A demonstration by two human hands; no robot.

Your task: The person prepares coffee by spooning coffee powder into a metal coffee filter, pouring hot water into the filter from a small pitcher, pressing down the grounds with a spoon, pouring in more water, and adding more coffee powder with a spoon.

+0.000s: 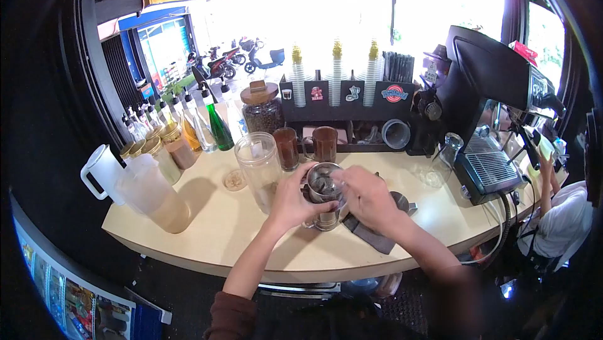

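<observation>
My left hand (294, 198) is wrapped round a shiny metal cup (323, 180) whose open top faces me. Right at the cup's rim, my right hand (372, 200) has its fingers closed together; what they hold, if anything, is too small and blurred to name. Directly beneath the metal cup stands a clear glass mug (326, 220), partly hidden by my hands. A tall clear jar (257, 167) is just left of my left hand. Under my right forearm a dark cloth (377, 238) lies on the counter, with a small metal pitcher (402, 202) beside it.
Two brown-filled glass mugs (286, 150) stand behind. Plastic pitchers (151, 192), lidded jars (177, 145) and bottles (218, 127) line the left. A glass carafe (445, 158) and an espresso machine (493, 167) are rightward, with another person (556, 214) beyond the machine.
</observation>
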